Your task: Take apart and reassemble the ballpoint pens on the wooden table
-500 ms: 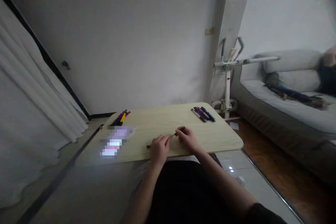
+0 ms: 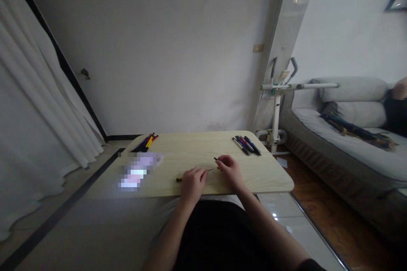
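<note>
My left hand (image 2: 193, 183) rests low over the table's near side, fingers closed around a pen. The pen's dark and yellowish end (image 2: 179, 179) sticks out to the left of the hand. A thin, pointed piece (image 2: 210, 170) shows past the fingertips on the right and seems to belong to the same pen. My right hand (image 2: 229, 169) pinches a short dark pen part (image 2: 216, 159), perhaps a cap or barrel piece; the fingers cover most of it. A small gap separates the two held parts.
Several pens (image 2: 246, 145) lie side by side at the table's (image 2: 187, 146) back right. More pens and markers (image 2: 146, 142) lie at the back left, beside a pixelated bright patch (image 2: 136, 172). Beyond stand a white exercise machine (image 2: 276, 114) and a grey sofa (image 2: 305, 114); a person is partly visible there.
My right hand has drawn away from the left, so the dark part and the thin pointed piece are now apart. The view has tilted up slightly.
</note>
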Demonstrator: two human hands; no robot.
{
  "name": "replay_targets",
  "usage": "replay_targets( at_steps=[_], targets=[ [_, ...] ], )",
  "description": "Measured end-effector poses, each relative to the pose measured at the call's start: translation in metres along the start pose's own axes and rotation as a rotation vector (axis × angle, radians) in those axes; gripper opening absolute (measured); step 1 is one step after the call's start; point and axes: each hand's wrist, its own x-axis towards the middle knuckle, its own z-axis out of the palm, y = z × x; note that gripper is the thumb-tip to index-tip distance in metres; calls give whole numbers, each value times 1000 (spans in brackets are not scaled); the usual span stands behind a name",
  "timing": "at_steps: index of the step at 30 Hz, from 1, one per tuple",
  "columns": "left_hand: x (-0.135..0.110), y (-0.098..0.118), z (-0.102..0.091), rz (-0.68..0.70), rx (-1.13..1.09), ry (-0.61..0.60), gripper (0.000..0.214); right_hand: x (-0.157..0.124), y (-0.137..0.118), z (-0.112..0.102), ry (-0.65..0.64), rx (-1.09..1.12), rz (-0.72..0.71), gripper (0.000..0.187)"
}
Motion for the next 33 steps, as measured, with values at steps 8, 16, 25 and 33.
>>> replay_targets(
  at_steps=[8, 16, 25, 33],
  targets=[
    [-1, 2, 0, -17, -11, -6, 22, 20, 5, -19, -84, -502, -132, 17],
    [-2, 1, 0, -31, -28, -21, 21, 27, 10, -9, -164, -834, -263, 15],
    [-2, 2, -1, -18, -27, -30, 22, 31, 15, -8, -167, -915, -265, 15],
    [-2, 3, -2, -17, -16, -21, 21, 29, 13, -9, -155, -846, -260, 19]
  ],
)
